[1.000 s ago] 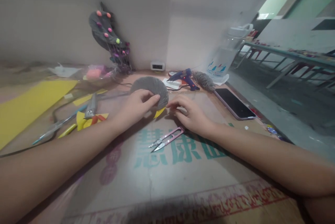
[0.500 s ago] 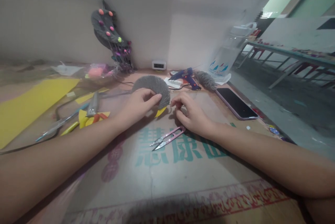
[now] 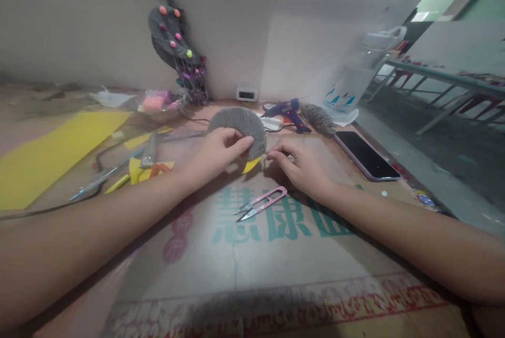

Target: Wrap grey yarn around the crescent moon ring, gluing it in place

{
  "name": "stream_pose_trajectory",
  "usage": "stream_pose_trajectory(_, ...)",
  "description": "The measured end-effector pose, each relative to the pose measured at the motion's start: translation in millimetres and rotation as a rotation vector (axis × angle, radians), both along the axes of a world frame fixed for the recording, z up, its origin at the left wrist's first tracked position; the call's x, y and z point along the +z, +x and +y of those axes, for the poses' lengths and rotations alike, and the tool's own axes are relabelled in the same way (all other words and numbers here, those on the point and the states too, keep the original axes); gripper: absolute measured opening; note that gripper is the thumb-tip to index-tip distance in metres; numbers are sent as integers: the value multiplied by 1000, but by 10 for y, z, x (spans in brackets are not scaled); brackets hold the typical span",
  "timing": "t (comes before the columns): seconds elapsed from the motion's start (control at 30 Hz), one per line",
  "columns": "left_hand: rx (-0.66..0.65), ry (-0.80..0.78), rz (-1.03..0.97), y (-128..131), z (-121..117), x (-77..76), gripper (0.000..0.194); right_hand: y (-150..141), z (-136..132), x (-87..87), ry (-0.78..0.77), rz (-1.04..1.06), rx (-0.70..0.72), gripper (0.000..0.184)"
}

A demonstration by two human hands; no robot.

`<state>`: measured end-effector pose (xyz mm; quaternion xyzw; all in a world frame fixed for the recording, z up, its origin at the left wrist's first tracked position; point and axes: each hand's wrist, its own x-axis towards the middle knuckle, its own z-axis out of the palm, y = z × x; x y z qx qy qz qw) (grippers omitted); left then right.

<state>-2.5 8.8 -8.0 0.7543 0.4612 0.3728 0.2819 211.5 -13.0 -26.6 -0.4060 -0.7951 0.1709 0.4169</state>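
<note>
The rounded grey yarn-wrapped piece (image 3: 236, 118) lies at centre on the cardboard-covered bench (image 3: 189, 285), steadied between thumb and fingers of the left hand (image 3: 221, 153). Grey yarn covers most of its visible face; the bare yellow tip (image 3: 251, 164) at its near edge appears unfinished. Beside it, the right hand (image 3: 300, 164) is narrowed; whether it pinches a strand cannot be told.

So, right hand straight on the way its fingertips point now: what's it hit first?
Probably the near right edge of the grey yarn disc, by the yellow piece. Gap to the right hand looks small; depth unclear.
</note>
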Motion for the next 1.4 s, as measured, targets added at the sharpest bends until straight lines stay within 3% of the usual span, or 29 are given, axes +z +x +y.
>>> stream_pose_trajectory(0.23, 7, 3, -12, -11, 26, -30, 39, -4, -9, -10, -12, -3, 2, 8)
stream_pose_trajectory(0.4, -2, 30, -10, -12, 36, -38, 40, -16, -48, 5, -108, 2, 13, 19)
stream_pose_trajectory(0.53, 15, 1, -15, -5, 34, -35, 40, 1, -40, 0, -11, 72, -46, 9)
stream_pose_trajectory(0.6, 19, -11, -18, -1, 26, -26, 39, 5, -20, -8, -16, 100, -82, 17)
stream_pose_trajectory(0.7, 8, -14, -18, 6, 4, -12, 38, -12, 13, -14, -65, 38, -31, 30)
stream_pose_trajectory(0.9, -13, -49, -8, 33, -33, -14, 37, -58, 32, -6, -222, -7, 32, 15)
stream_pose_trajectory(1.03, -24, -62, 2, 42, -28, -31, 38, -49, 43, -19, -376, 85, 69, 16)
stream_pose_trajectory(1.2, -39, -18, 66, 43, -25, -21, 40, -43, 43, -19, -447, 126, 89, 16)
stream_pose_trajectory(1.4, -15, 14, 88, 61, -43, 15, 39, -64, -31, 31, -350, 99, 93, 26)
